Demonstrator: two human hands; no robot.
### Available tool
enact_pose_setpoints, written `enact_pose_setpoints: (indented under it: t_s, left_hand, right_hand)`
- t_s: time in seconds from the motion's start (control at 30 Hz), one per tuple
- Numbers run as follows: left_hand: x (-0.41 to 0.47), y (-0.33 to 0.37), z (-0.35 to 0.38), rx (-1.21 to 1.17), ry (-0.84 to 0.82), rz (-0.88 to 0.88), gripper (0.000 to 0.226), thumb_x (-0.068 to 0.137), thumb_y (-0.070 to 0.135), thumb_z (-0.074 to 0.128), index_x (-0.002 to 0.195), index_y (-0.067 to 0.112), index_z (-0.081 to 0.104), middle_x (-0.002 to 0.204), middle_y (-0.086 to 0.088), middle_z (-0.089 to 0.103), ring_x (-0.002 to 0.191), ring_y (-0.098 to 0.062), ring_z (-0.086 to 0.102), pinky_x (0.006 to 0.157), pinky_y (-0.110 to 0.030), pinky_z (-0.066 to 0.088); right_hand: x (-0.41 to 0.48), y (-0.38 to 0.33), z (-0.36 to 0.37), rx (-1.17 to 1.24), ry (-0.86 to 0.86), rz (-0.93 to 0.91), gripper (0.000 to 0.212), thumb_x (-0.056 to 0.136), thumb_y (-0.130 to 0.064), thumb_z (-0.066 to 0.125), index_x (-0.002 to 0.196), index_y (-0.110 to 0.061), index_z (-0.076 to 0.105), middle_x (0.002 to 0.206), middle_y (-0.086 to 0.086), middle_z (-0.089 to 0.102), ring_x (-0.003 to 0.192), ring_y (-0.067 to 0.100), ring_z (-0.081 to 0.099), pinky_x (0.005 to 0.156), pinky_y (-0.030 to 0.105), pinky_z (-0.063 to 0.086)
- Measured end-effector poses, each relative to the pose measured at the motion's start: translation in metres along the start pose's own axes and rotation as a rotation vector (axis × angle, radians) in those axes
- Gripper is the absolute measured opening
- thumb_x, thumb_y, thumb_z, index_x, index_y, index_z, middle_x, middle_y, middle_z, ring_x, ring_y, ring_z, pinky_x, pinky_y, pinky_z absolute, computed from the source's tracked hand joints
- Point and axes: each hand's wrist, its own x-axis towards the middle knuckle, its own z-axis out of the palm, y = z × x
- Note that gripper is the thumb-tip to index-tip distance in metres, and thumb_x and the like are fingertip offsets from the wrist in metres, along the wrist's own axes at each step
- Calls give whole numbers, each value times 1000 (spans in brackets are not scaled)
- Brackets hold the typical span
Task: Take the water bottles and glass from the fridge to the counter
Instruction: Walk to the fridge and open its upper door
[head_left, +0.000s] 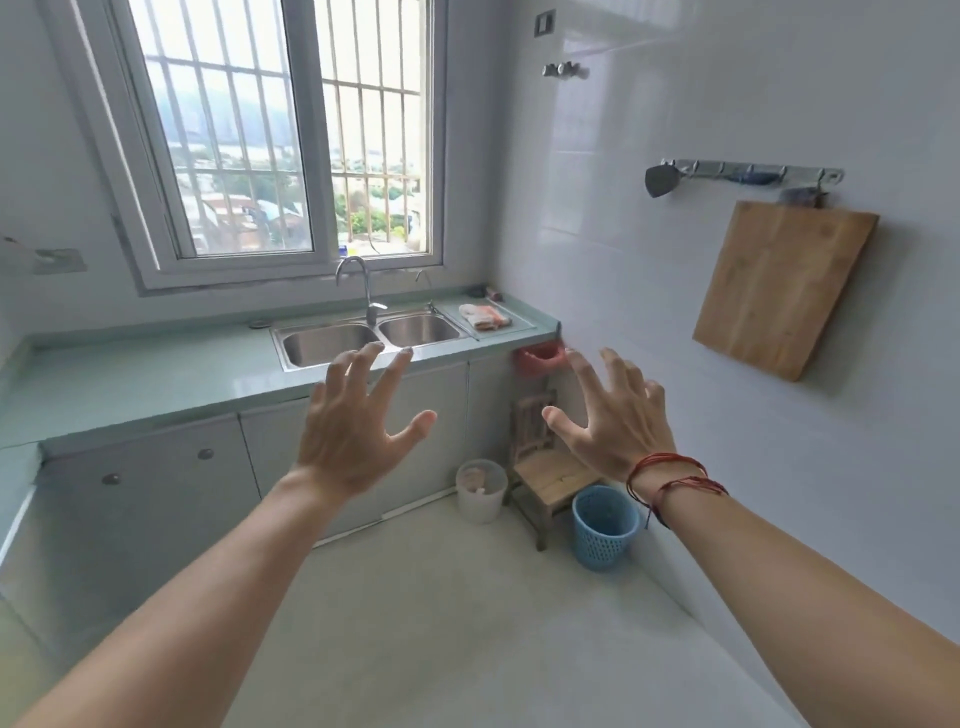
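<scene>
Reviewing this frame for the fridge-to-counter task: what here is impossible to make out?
All in the head view:
- fridge, water bottles and glass: outside the frame, not visible.
- Left end of the counter: cut off by the picture's left edge.
- The bundle beside the sink: too small and blurred to identify.
- Contents of the white bucket: too small to tell.

text: none legible | brands, numbers, signs: none legible | wall plate (545, 23) at 1 o'clock - too small to tell any marking | folded cloth (485, 317) on the counter (156, 374) at 12 o'clock - orange patches, blurred, no letters made out
</scene>
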Motion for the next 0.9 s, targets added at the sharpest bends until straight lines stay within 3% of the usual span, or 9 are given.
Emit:
enact_pose_setpoints:
  t_s: [0.33,0.67,0.9]
  left_hand:
    - [146,19,126,-94,-56,175,82,85,68,38,148,16,47,155,-16,39,139,-41,39,102,-59,43]
    - [292,87,244,-247,-115,329,83,86,71,36,154,23,32,161,-11,31,147,-37,28,111,-60,35]
    - [370,145,321,-401,-196,458,88,84,73,31,157,25,27,165,-9,24,150,-36,23,112,-58,32]
  right_hand:
    - [88,101,57,-59,6,205,76,88,-66,41,153,-32,22,156,19,26,142,35,28,111,56,25]
    - [158,220,81,-126,5,420,75,90,-66,42,154,-34,20,161,14,20,145,32,25,115,54,22]
    - [167,294,84,-312,31,595,74,90,-65,43,153,-32,24,155,12,26,138,29,32,108,48,27]
